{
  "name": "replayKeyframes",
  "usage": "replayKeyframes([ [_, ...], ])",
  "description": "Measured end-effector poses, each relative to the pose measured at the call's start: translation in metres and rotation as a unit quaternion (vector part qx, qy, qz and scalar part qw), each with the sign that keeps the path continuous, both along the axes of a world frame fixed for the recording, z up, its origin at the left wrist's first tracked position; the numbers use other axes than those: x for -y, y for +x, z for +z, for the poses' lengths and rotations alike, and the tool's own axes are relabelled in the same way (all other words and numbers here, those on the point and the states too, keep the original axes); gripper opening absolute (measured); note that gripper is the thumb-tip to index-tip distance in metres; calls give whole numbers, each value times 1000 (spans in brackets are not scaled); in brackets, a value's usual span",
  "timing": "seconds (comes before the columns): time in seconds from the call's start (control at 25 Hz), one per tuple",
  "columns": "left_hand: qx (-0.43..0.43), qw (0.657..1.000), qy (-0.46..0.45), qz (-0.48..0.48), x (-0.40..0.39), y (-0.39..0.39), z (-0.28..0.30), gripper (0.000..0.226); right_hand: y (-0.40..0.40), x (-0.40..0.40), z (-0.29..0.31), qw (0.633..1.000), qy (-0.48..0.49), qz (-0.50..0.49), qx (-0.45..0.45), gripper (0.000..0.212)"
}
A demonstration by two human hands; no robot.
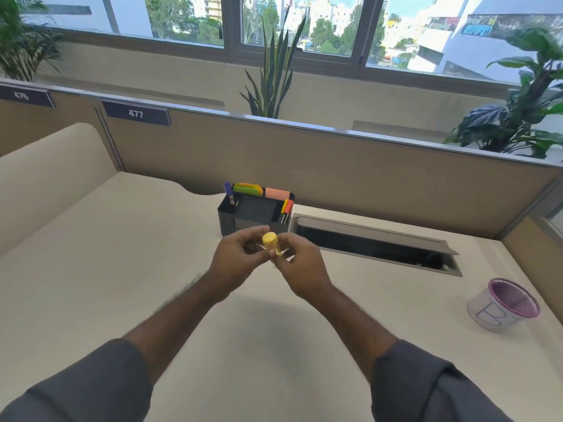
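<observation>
A yellow marker (270, 240) points its round end toward the camera, held above the desk between both hands. My left hand (236, 259) curls its fingers round the left side of it. My right hand (300, 263) pinches the lower part from the right. Most of the marker's body is hidden behind the fingers. Just behind the hands stands a black desk organizer (253, 216) with a purple pen, coloured sticky notes and orange and yellow markers in its compartments.
A cable tray (374, 242) with its lid raised is set into the cream desk (122, 269) to the right of the organizer. A purple mesh cup (504, 304) wrapped in paper stands at the right. Beige partition panels close the back and left sides.
</observation>
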State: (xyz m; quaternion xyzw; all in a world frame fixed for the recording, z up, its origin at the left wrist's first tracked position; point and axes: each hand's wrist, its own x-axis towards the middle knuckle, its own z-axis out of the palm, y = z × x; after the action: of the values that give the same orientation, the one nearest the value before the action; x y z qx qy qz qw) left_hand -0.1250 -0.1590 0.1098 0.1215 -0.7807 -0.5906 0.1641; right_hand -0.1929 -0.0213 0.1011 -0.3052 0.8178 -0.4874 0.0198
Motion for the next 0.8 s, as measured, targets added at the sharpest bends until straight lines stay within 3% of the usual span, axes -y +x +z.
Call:
replayKeyframes([
  [0.16,-12,1000,-5,24,43,-26,6,31,-32,49,7,999,-32,15,12,32],
  [0.4,-23,993,-98,58,113,-77,9,30,-78,123,11,998,-53,23,39,27],
  [0.64,-5,981,-179,77,160,-118,-15,33,-116,176,-8,996,3,16,84,27],
  [0.8,41,967,-244,61,172,-127,-41,30,-124,187,-36,992,89,7,88,41],
])
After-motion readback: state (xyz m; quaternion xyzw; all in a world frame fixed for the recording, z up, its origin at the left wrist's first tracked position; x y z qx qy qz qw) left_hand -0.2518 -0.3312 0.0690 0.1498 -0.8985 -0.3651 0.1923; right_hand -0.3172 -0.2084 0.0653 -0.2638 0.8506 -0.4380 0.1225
